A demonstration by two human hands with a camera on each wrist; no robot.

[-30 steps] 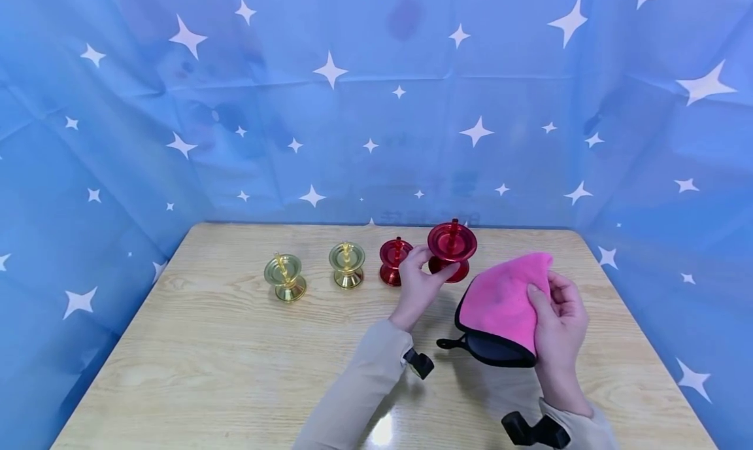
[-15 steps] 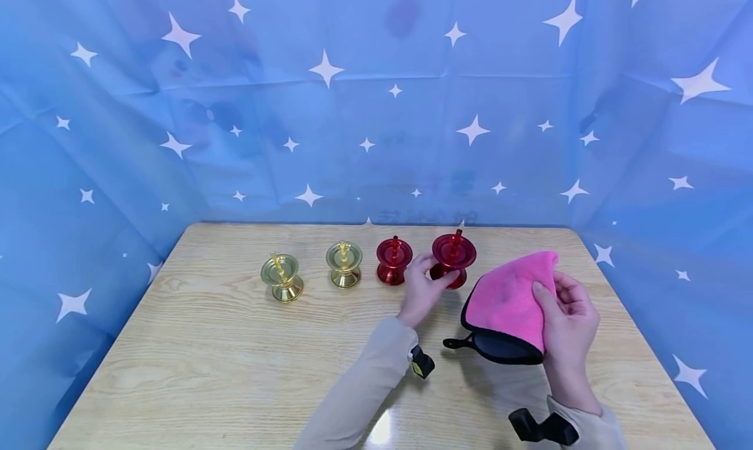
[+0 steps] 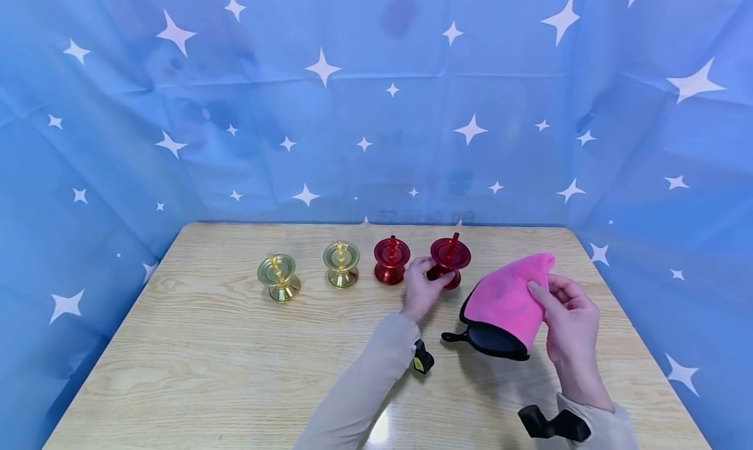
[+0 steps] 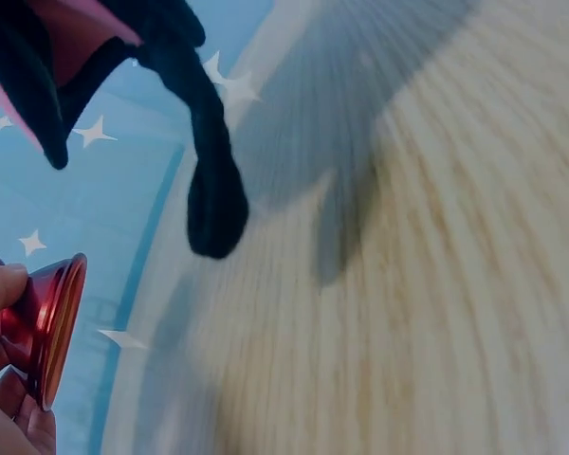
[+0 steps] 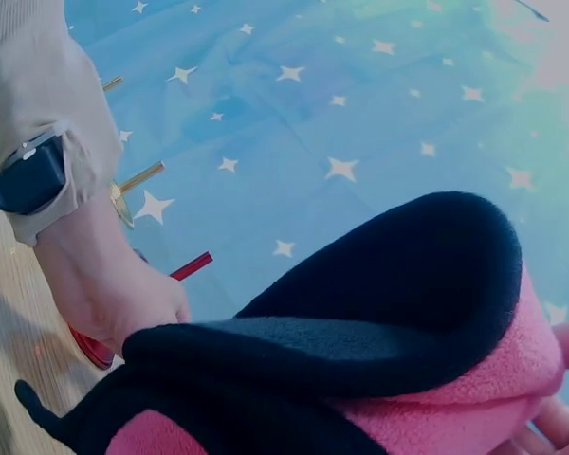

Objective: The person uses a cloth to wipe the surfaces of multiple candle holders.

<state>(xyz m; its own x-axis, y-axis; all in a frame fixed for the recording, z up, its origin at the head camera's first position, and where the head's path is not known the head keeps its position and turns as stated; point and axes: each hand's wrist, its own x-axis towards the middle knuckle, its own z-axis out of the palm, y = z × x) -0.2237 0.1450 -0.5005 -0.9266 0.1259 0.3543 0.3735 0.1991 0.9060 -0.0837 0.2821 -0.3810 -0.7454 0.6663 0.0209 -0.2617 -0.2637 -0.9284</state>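
My left hand [image 3: 420,290] grips the waist of the rightmost red candle holder [image 3: 450,254], which has a shallow dish and a thin central stem. In the left wrist view, the flared rim of this red candle holder [image 4: 59,327] shows against the backdrop, apart from the tabletop. Pinched between thumb and fingers of my right hand [image 3: 573,319] is a pink cloth [image 3: 508,299] with black edging, a dark lining and a hanging loop. The cloth droops above the table, and in the right wrist view its dark-lined fold [image 5: 360,332] gapes beside the left hand.
Left of my left hand stands a second red candle holder [image 3: 391,260]. Farther left are two gold candle holders, the nearer one [image 3: 341,263] upright and the outer one [image 3: 279,276] with a leaning stem. A blue starry backdrop [image 3: 365,110] rises behind the wooden table [image 3: 235,365].
The held red candle holder has come down and slightly toward me in my left hand. The cloth has stayed in the right hand, which has shifted a little to the right.
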